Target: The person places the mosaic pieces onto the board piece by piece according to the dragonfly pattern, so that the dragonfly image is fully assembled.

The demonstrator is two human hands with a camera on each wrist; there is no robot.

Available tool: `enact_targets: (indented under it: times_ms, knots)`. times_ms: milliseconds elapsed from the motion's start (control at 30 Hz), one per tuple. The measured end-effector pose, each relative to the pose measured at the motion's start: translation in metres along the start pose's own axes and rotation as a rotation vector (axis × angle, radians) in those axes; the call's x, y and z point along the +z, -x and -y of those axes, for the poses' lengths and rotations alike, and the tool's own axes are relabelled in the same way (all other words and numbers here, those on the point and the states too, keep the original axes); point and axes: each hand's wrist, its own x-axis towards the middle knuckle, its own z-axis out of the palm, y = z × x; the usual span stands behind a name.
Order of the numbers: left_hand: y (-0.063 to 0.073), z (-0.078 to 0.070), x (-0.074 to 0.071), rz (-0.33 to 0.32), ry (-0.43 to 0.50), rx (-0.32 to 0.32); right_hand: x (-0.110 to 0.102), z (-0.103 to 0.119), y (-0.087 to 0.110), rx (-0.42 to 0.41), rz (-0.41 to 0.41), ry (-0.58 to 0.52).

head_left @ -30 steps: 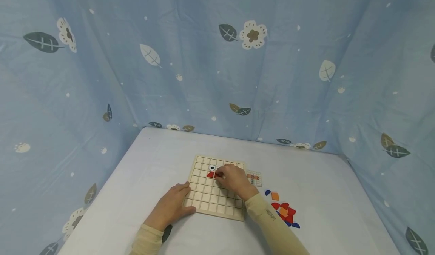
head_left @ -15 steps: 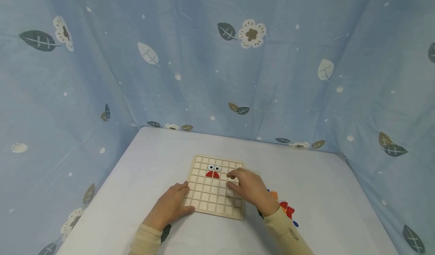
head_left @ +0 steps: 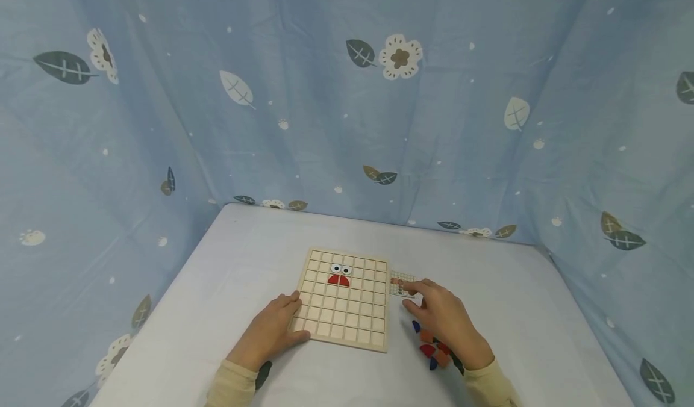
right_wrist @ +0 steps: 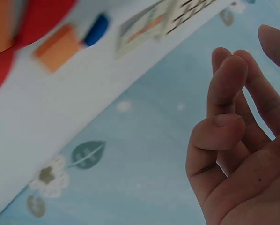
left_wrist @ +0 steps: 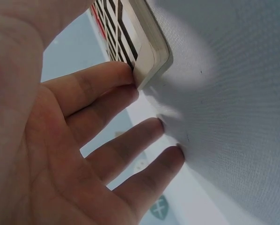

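Observation:
A wooden grid board (head_left: 347,320) lies on the table. Two white eye tiles (head_left: 341,269) sit side by side in its upper squares, with two red quarter-round tiles (head_left: 338,280) directly below. My left hand (head_left: 273,329) rests at the board's left edge; in the left wrist view its straight fingers touch the corner of the board (left_wrist: 151,58). Off the board's right side, my right hand (head_left: 447,316) hovers with bent fingers and nothing held, over the pattern card (head_left: 400,282) and the pile of coloured tiles (head_left: 428,350), partly covering both.
In the right wrist view an orange square tile (right_wrist: 58,48) and a blue half-round tile (right_wrist: 97,29) lie near larger red pieces. The white table (head_left: 260,238) is bounded by blue patterned cloth (head_left: 303,94) at the back and sides.
My right hand has let go of the second red tile, leaving it on the board beside the first, and moved right over the card and pile. My left hand stays at the board's edge.

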Motion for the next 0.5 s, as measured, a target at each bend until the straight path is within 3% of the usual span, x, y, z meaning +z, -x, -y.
enact_targets:
  times_ms: [200, 500]
  knots:
    - [0.001, 0.001, 0.002, -0.011, -0.014, 0.012, -0.004, -0.019, 0.012, 0.085, 0.009, 0.021]
    - [0.002, 0.0, -0.001, -0.008, -0.004, 0.015, -0.004, -0.035, 0.025, 0.202, 0.113, 0.02]
